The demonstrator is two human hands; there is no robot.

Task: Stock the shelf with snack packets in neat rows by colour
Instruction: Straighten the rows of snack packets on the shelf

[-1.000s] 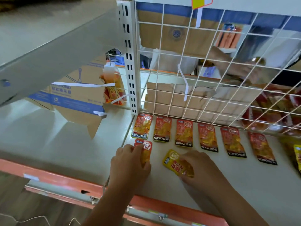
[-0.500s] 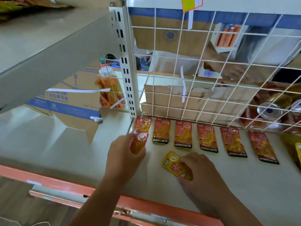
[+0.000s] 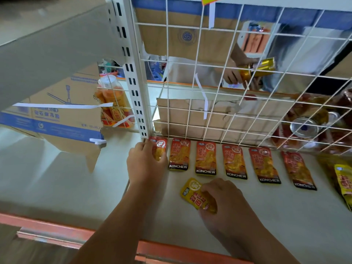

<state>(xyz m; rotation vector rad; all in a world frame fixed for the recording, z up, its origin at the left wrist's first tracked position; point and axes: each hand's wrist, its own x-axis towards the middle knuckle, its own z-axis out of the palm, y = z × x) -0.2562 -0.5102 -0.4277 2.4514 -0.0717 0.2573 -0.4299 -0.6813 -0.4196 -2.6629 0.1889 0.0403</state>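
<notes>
Where the orange front edge of the shelf (image 3: 171, 252) runs across at 6 o'clock, both forearms are seen crossing it onto the pale shelf board.

Just beyond that edge the right hand (image 3: 226, 202) is held knuckles up. Its fingers are curled over the lower end of a yellow packet (image 3: 192, 193), which is gripped. The packet lies flat on the board, with its top tilted toward 11 o'clock. Bare board is left at 3 o'clock of this hand, and a wider bare stretch is left at 9 o'clock of the left forearm.

Further in, the left hand (image 3: 144, 164) is stretched toward 12 o'clock. Its thumb and fingers are closed round a red packet (image 3: 160, 147) at the left end of the back row, just beside the foot of the slotted upright (image 3: 133, 73). From there five more red packets (image 3: 206, 159) are laid flat in a line toward 3 o'clock. Narrow gaps are kept between them, and their tops lie close under the wire grid (image 3: 224, 92) that bounds the shelf at the back.

More yellow packets (image 3: 343, 180) are partly seen at the far 3 o'clock edge. A cardboard box (image 3: 66, 111) is stood at 10 o'clock, beyond the upright.
</notes>
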